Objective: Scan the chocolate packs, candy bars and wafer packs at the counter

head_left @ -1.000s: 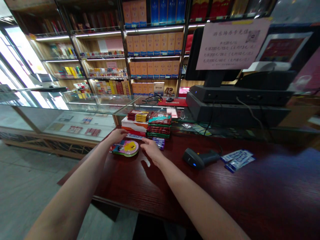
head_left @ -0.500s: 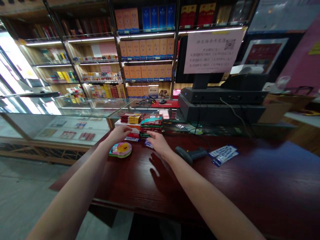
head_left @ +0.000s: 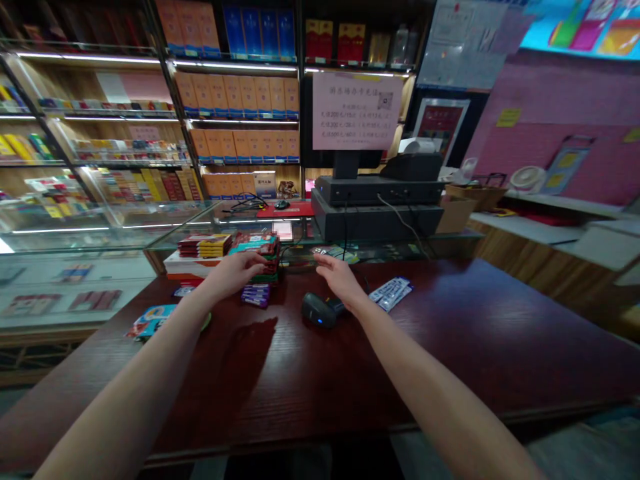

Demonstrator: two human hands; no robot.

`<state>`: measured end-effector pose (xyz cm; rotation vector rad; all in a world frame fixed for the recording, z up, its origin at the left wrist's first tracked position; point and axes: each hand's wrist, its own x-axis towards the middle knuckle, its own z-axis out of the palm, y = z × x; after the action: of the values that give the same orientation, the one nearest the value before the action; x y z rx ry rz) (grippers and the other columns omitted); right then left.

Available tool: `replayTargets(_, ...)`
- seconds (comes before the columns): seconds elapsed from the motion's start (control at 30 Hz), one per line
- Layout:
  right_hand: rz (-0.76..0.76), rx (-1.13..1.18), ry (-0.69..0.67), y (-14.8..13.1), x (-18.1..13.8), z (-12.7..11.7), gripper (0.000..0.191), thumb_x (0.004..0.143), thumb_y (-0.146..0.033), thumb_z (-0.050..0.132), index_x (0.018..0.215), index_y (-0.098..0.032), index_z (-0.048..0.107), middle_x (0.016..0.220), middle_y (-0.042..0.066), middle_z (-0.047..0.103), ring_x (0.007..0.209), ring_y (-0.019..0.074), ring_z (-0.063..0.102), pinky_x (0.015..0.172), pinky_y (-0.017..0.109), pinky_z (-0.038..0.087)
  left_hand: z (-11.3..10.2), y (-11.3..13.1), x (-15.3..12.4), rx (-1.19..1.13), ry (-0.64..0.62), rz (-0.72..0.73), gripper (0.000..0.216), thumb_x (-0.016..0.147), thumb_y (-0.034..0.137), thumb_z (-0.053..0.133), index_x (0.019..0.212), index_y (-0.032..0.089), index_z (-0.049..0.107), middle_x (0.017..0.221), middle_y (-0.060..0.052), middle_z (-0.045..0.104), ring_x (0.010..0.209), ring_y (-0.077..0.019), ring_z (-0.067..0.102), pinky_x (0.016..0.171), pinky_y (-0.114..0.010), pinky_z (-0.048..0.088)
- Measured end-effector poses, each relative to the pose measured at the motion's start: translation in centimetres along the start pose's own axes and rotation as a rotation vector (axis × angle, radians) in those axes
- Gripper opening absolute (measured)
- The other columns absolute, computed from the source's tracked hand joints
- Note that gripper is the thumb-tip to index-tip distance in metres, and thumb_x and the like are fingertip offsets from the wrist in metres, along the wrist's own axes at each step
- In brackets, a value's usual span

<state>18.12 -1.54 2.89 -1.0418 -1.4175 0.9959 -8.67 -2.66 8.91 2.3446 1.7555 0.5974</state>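
Note:
My left hand hovers at the front of a stack of green and brown snack packets, fingers stretched out and holding nothing that I can see. Just below it lie several purple-wrapped bars on the counter. Over the handle of a black barcode scanner is my right hand, empty with its fingers apart. Right of that hand, blue-and-white sachets lie in a small pile. Red and yellow packets rest on a white-and-orange box to the left.
Bright blue packets lie on the dark wooden counter, partly behind my left forearm. A black cash register with a sign-covered screen stands on the glass case behind. Boxed goods fill the shelves.
The view has turned to the right. My hands have moved farther apart, the right one from beside the packet stack to over the scanner. My left forearm now partly covers the items at the left.

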Motion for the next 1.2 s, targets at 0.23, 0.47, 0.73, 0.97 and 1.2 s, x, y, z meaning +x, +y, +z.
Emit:
replayTargets(0.23, 0.035, -0.137, 0.164, 2.3, -0.9, -7.0, 0.047, 0.079, -0.016, 0.059, 0.124, -0.016, 0.071, 0.134, 0.009, 0.069, 0.129, 0.0231, 0.061, 0.120, 0.043, 0.036, 3.0, 3.8, 2.6, 0.003, -0.038, 0.085, 0.038, 0.089, 0.040, 0.052, 0.115, 0.022, 0.072, 0.097, -0.003, 0.078, 0.092, -0.0222, 0.070, 0.081, -0.029, 0.051)
replayTargets(0.47, 0.016, -0.362, 0.290, 5.7, -1.3, -13.7, 0.045, 0.080, -0.015, 0.055, 0.122, -0.020, 0.072, 0.129, 0.008, 0.071, 0.121, 0.0220, 0.066, 0.112, 0.042, 0.047, 5.8, 8.1, 4.4, 0.034, -0.082, 0.158, 0.034, 0.092, 0.036, 0.051, 0.115, 0.023, 0.072, 0.110, -0.003, 0.077, 0.102, -0.0232, 0.070, 0.086, -0.030, 0.051)
replayTargets(0.73, 0.031, -0.571, 0.367, 8.5, -2.7, -19.3, 0.044, 0.082, -0.015, 0.052, 0.120, -0.020, 0.072, 0.122, 0.009, 0.073, 0.114, 0.0221, 0.068, 0.107, 0.043, 0.049, 9.0, 13.2, 5.8, 0.117, -0.097, 0.269, 0.031, 0.092, 0.035, 0.052, 0.114, 0.028, 0.073, 0.117, -0.003, 0.075, 0.106, -0.0249, 0.069, 0.094, -0.035, 0.050)
replayTargets(0.97, 0.018, -0.726, 0.352, 9.5, -3.6, -21.5, 0.040, 0.084, -0.013, 0.051, 0.117, -0.019, 0.074, 0.121, 0.011, 0.072, 0.115, 0.0228, 0.066, 0.110, 0.042, 0.046, 11.5, 17.4, 5.7, 0.190, -0.127, 0.374, 0.028, 0.092, 0.033, 0.053, 0.111, 0.027, 0.073, 0.114, -0.005, 0.076, 0.110, -0.0265, 0.067, 0.095, -0.040, 0.046)
replayTargets(1.2, -0.027, -0.809, 0.310, 10.3, -3.6, -22.6, 0.048, 0.082, -0.005, 0.048, 0.120, -0.022, 0.073, 0.131, 0.009, 0.068, 0.131, 0.0221, 0.057, 0.120, 0.045, 0.034, 14.3, 20.7, 5.4, 0.212, -0.156, 0.448, 0.025, 0.091, 0.031, 0.055, 0.107, 0.024, 0.074, 0.109, -0.010, 0.077, 0.106, -0.0274, 0.067, 0.092, -0.042, 0.043)
